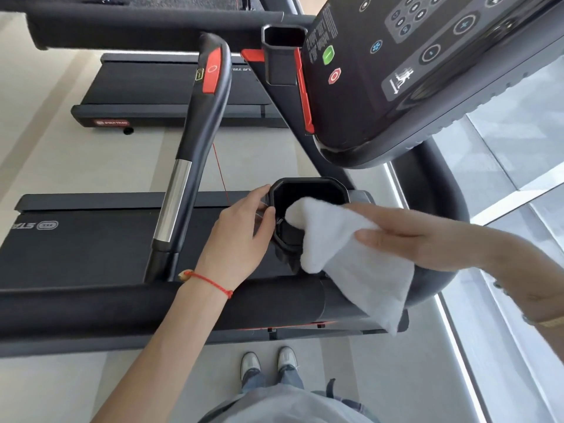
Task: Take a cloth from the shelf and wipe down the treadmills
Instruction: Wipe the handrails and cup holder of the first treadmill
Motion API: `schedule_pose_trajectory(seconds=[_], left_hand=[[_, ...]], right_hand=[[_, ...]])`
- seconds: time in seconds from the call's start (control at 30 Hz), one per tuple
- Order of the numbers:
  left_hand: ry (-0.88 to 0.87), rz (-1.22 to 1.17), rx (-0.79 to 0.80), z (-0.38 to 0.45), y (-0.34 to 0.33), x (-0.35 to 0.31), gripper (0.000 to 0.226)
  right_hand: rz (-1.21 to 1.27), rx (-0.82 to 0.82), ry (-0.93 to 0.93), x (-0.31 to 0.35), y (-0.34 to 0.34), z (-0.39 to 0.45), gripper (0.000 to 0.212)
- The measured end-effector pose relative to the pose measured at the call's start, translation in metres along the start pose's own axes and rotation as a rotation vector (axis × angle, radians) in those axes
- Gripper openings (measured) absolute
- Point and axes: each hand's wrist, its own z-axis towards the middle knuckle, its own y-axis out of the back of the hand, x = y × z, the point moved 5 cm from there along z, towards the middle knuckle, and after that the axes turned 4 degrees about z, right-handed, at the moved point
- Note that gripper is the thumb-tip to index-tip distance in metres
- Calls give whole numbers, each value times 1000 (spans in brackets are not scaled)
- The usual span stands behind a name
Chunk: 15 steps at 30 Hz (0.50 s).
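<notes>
here i'm wiping the near treadmill [91, 248], at its console's near corner: my right hand [406, 236], fingers straight, presses the white cloth [351, 254] over the cup holder [308, 193], whose rim my left hand [241, 230] grips. next, work the cloth round inside.

The left hand [241, 227] is reaching forward from a bare forearm, its thumb and fingers curling round the edge of what lies just ahead of the fingertips. The right hand [406, 236] is coming across from the right, fingers straight and together, lying flat with cloth under them.
</notes>
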Motion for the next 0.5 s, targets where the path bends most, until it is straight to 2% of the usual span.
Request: schedule_pose_trajectory(seconds=[0.1,0.27,0.4,0.5], left_hand=[[-14,3,3,0,0,0,44],[3,5,-7,1,-1,3,42],[13,-30,-21,2,-1,3,43],[13,-33,-12,2,-1,5,41]], right_hand=[[-324,-5,-34,4,-23,16,46],[-663,-148,118,21,-45,42,42],[-690,-236,76,15,-45,54,48],[-736,-251,168,7,-35,42,52]])
